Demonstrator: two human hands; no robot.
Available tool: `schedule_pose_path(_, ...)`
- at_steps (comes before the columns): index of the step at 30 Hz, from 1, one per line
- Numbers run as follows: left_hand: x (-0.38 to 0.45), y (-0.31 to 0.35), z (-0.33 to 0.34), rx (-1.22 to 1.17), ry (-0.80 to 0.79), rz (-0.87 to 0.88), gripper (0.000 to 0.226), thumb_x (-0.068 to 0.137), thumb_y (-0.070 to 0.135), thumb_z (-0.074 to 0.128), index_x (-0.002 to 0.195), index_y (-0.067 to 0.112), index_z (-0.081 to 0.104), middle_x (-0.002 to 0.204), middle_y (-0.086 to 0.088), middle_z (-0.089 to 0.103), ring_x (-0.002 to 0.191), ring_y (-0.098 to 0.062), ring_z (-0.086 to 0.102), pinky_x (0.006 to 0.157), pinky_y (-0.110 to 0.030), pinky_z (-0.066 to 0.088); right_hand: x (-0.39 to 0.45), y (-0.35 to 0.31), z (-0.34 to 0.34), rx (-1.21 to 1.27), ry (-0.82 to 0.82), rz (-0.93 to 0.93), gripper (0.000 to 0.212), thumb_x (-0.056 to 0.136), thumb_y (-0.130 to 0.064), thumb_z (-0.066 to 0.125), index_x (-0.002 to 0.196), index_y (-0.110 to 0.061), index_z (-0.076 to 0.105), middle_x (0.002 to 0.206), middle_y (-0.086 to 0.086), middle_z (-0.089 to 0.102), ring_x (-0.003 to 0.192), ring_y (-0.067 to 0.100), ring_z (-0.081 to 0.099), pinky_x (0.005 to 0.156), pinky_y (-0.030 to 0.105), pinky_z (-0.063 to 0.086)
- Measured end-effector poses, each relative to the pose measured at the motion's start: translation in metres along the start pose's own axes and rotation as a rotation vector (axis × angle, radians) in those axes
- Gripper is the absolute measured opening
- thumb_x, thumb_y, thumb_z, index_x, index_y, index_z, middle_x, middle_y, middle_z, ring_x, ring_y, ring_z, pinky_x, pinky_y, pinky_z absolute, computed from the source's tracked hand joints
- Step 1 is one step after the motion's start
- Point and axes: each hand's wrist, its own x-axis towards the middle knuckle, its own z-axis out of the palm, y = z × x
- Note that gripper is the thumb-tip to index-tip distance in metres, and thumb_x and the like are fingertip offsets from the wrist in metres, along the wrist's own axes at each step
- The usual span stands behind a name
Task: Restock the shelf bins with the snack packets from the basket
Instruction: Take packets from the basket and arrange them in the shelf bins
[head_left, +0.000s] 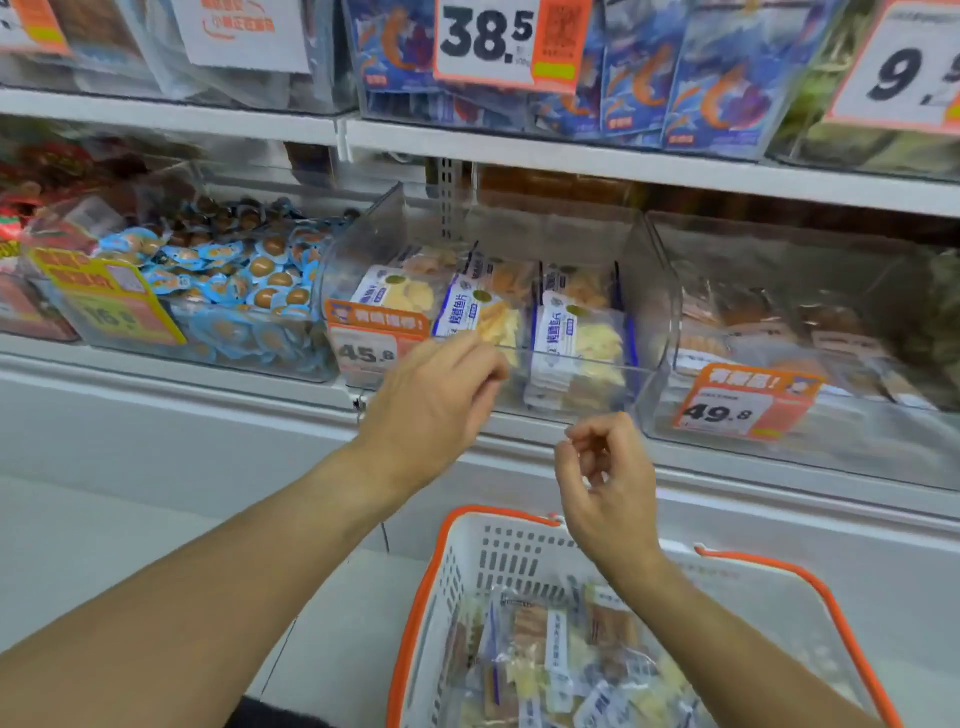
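Two hands are seen between shelf and basket, and neither is carrying a packet as far as can be told. The left hand is raised at the front lip of the clear plastic shelf bin with the 45.8 price tag, fingers loosely bent over the edge; whether a packet is pinched there can't be made out. The right hand is held lower with fingers curled on nothing, directly above the white plastic basket with orange rim. The clear-wrapped snack packets are piled below and toward the body, so they are reached sooner by the right hand. Inside the bin, blue-and-white fish-slice packets are stacked front to back, with open room left above them.
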Motion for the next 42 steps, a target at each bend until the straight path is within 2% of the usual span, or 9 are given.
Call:
schedule_pose_path(5, -0.08, 0.061, 0.097, -0.096, -0.776, -0.347, 0.01, 0.092, 0.015, 0.053, 0.091, 0.026, 0.053, 0.099, -0.001, 0.064, 0.094, -0.027, 0.06, 0.076, -0.035, 0.047, -0.126, 0.096, -0.018, -0.239, -0.324, 0.455, 0.021, 0.09, -0.01, 0.059, 0.092, -0.029, 0.05, 0.085, -0.007, 0.05, 0.071, 0.013, 0.05, 0.063, 0.025, 0.04)
schedule_pose_path(13, -0.239, 0.117, 0.173, -0.177, -1.157, -0.946, 0.039, 0.091, 0.026, 0.061, 0.125, 0.013, 0.047, 0.141, -0.014, 0.041, 0.131, -0.035, 0.041, 0.105, -0.04, 0.043, -0.224, 0.156, -0.067, -0.552, -0.841, 0.968, 0.054, 0.093, -0.021, 0.057, 0.144, -0.018, 0.038, 0.139, 0.008, 0.034, 0.116, 0.026, 0.052, 0.092, 0.031, 0.049)
schedule_pose_path(18, -0.278, 0.131, 0.196, -0.046, -1.225, -0.982, 0.081, 0.091, 0.04, 0.052, 0.155, 0.015, 0.009, 0.158, -0.013, 0.017, 0.146, -0.034, 0.016, 0.118, -0.044, 0.026, -0.249, 0.15, -0.048, -0.816, -0.883, 0.895, 0.07, 0.08, -0.039, 0.073, 0.137, -0.023, 0.037, 0.139, 0.011, 0.031, 0.132, 0.035, 0.03, 0.103, 0.044, 0.044)
schedule_pose_path(26, -0.279, 0.139, 0.218, -0.179, -1.145, -1.191, 0.057, 0.086, 0.031, 0.064, 0.137, 0.016, 0.044, 0.142, -0.008, 0.043, 0.125, -0.025, 0.046, 0.104, -0.038, 0.043, -0.252, 0.149, -0.041, -1.123, -1.182, 0.544, 0.034, 0.092, -0.002, 0.053, 0.125, -0.005, 0.055, 0.124, 0.023, 0.056, 0.114, 0.036, 0.052, 0.095, 0.043, 0.048)
schedule_pose_path(31, -0.268, 0.139, 0.214, -0.133, -0.757, -1.211, 0.014, 0.087, 0.02, 0.06, 0.1, 0.014, 0.061, 0.112, -0.006, 0.053, 0.095, -0.019, 0.057, 0.088, -0.034, 0.051, -0.235, 0.144, -0.045, -1.001, -1.121, 0.576, 0.032, 0.091, 0.008, 0.044, 0.108, -0.009, 0.065, 0.107, 0.011, 0.068, 0.098, 0.027, 0.066, 0.075, 0.035, 0.049)
schedule_pose_path(35, -0.247, 0.151, 0.215, -0.491, -0.935, -1.291, 0.03, 0.092, 0.017, 0.056, 0.063, 0.017, 0.052, 0.074, -0.002, 0.061, 0.064, -0.017, 0.06, 0.066, -0.026, 0.048, -0.229, 0.142, -0.05, -0.905, -0.957, 0.673, 0.034, 0.091, -0.005, 0.05, 0.123, -0.013, 0.058, 0.131, 0.012, 0.056, 0.125, 0.03, 0.05, 0.092, 0.04, 0.049)
schedule_pose_path(37, -0.246, 0.16, 0.216, -0.633, -1.047, -1.368, 0.032, 0.089, 0.018, 0.056, 0.056, 0.018, 0.057, 0.129, -0.003, 0.046, 0.116, -0.026, 0.039, 0.071, -0.027, 0.044, -0.238, 0.146, -0.066, -0.872, -0.91, 0.838, 0.051, 0.094, -0.022, 0.056, 0.142, -0.017, 0.039, 0.152, 0.013, 0.03, 0.144, 0.034, 0.026, 0.106, 0.046, 0.044)
schedule_pose_path(38, -0.246, 0.163, 0.216, -0.667, -1.044, -1.443, 0.027, 0.088, 0.014, 0.056, 0.061, 0.016, 0.06, 0.113, 0.007, 0.053, 0.091, -0.025, 0.064, 0.073, -0.03, 0.045, -0.242, 0.148, -0.074, -0.852, -0.924, 0.891, 0.059, 0.095, -0.029, 0.058, 0.147, -0.019, 0.032, 0.158, 0.013, 0.02, 0.147, 0.035, 0.018, 0.107, 0.046, 0.045)
schedule_pose_path(42, -0.25, 0.175, 0.211, -0.929, -0.941, -1.76, 0.021, 0.097, 0.002, 0.051, 0.086, 0.018, 0.044, 0.086, -0.005, 0.053, 0.086, -0.022, 0.056, 0.082, -0.035, 0.05, -0.241, 0.148, -0.089, -0.935, -1.05, 0.754, 0.048, 0.097, -0.016, 0.057, 0.142, -0.012, 0.04, 0.143, 0.015, 0.043, 0.13, 0.031, 0.047, 0.095, 0.038, 0.052)
